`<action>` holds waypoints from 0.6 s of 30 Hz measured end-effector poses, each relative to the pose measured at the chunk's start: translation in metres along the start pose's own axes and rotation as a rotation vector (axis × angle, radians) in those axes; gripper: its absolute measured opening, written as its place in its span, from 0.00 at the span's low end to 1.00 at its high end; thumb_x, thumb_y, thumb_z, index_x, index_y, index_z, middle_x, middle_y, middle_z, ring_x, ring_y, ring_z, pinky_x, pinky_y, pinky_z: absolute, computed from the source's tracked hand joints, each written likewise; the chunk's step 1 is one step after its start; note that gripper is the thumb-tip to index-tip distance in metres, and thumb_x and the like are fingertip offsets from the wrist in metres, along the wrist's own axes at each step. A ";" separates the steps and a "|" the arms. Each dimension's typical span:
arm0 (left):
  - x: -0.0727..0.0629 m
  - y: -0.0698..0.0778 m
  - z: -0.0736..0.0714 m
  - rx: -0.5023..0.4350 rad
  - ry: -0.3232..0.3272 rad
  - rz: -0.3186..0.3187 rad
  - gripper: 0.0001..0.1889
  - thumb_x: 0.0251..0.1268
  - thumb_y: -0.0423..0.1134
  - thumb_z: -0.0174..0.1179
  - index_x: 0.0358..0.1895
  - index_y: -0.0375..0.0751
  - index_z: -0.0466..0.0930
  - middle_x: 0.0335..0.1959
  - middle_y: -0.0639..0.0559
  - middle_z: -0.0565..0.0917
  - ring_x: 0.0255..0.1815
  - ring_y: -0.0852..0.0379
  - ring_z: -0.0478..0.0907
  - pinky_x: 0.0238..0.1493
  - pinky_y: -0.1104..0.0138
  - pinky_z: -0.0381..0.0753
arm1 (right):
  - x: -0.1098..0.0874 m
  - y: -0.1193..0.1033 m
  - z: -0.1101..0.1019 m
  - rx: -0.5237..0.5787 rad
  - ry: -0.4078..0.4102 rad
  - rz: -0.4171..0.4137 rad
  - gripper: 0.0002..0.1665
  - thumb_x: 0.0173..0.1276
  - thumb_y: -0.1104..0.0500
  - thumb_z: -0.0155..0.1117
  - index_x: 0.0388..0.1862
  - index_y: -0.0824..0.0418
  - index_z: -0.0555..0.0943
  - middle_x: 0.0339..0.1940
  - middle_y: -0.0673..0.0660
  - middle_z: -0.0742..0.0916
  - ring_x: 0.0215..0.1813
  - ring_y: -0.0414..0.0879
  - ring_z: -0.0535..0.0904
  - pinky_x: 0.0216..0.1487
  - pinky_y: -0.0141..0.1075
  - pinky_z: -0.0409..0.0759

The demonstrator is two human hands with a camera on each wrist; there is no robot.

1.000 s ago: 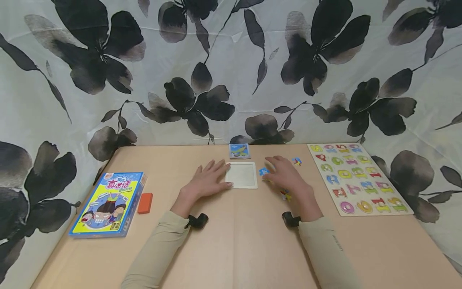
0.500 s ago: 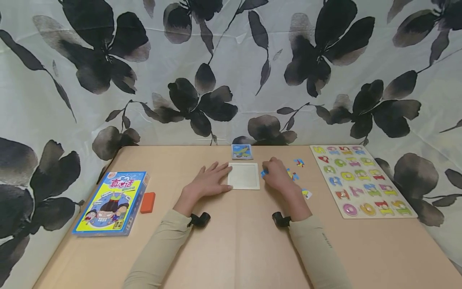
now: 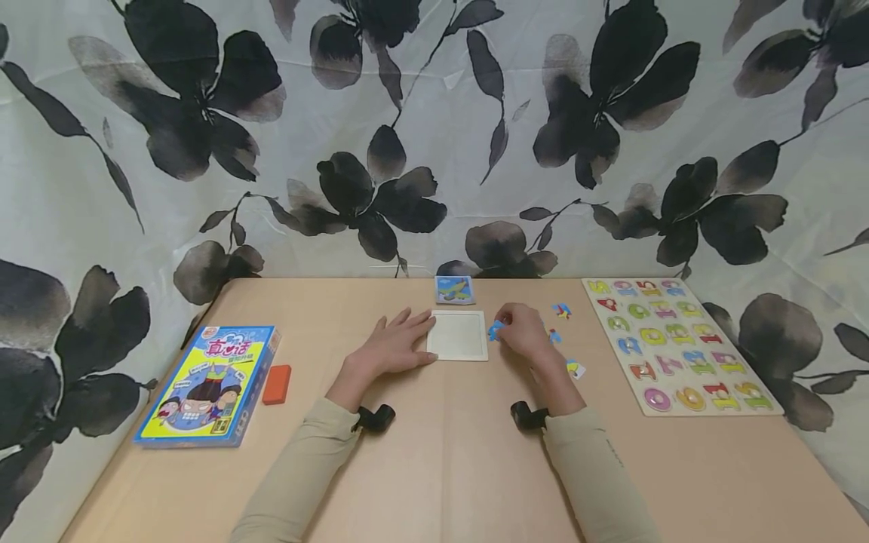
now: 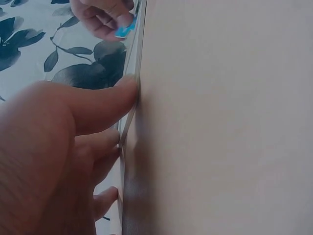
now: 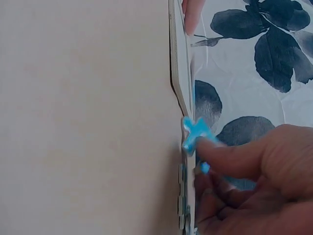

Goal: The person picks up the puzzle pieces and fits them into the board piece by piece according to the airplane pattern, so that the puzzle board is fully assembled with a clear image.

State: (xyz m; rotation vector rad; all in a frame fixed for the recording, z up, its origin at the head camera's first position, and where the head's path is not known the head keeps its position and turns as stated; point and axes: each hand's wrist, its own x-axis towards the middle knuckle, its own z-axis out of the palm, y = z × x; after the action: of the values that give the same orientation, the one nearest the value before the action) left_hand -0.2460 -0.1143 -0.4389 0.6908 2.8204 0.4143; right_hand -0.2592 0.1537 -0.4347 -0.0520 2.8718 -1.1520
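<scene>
With the white tray [image 3: 458, 336] taken as the centre of the clock, the left hand [image 3: 388, 348] is laid at 9 o'clock, fingers extended and loosely spread. Nothing is gripped by it; the tray's near side is merely touched by thumb and fingertips, probably so that the tray is steadied against sliding.

At 3 o'clock, just beside the opposite edge, a blue puzzle piece [image 3: 495, 330] is pinched by the right hand [image 3: 524, 332], its fingers curled in. In the right wrist view the thumb is seen against the piece and part of it is left projecting beyond the fingertips, seemingly so that it can be turned or placed freely. Whether the tray is touched by it cannot be told.

Three spots of loose pieces [image 3: 560, 310] are seen beyond the right hand, between 2 and 4 o'clock, presumably placed there for easy reach. The picture tile [image 3: 454, 290] is set at 12 o'clock, where its design is unobstructed. The board of bright shapes [image 3: 649, 357] is placed farther out at 3 o'clock; the blue-and-yellow box [image 3: 204, 386] and orange block [image 3: 276, 385] are set aside between 8 and 9 o'clock.
</scene>
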 end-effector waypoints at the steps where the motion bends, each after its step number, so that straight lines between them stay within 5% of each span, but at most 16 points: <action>1: 0.000 0.000 0.001 0.004 -0.003 0.000 0.40 0.68 0.63 0.54 0.79 0.54 0.54 0.82 0.58 0.53 0.83 0.42 0.44 0.76 0.34 0.43 | 0.000 0.000 0.000 0.013 0.013 0.000 0.09 0.64 0.70 0.60 0.42 0.65 0.83 0.33 0.60 0.79 0.36 0.52 0.72 0.30 0.34 0.70; 10: 0.000 -0.001 0.003 0.014 0.008 0.006 0.40 0.68 0.64 0.54 0.79 0.55 0.55 0.82 0.58 0.53 0.83 0.42 0.45 0.75 0.33 0.44 | 0.006 -0.016 0.010 0.101 0.128 -0.074 0.08 0.67 0.69 0.57 0.36 0.64 0.83 0.34 0.60 0.81 0.40 0.52 0.73 0.39 0.37 0.70; 18: 0.000 -0.003 0.002 0.006 0.014 0.017 0.40 0.68 0.63 0.55 0.79 0.53 0.56 0.82 0.56 0.54 0.83 0.40 0.45 0.74 0.32 0.45 | 0.013 -0.037 0.030 0.132 0.092 -0.054 0.11 0.68 0.66 0.61 0.45 0.63 0.88 0.26 0.58 0.82 0.27 0.47 0.73 0.27 0.32 0.68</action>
State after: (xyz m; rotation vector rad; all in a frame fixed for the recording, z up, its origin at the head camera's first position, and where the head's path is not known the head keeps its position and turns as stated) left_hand -0.2464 -0.1166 -0.4413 0.7161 2.8316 0.4155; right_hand -0.2697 0.1055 -0.4315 -0.0732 2.8811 -1.3867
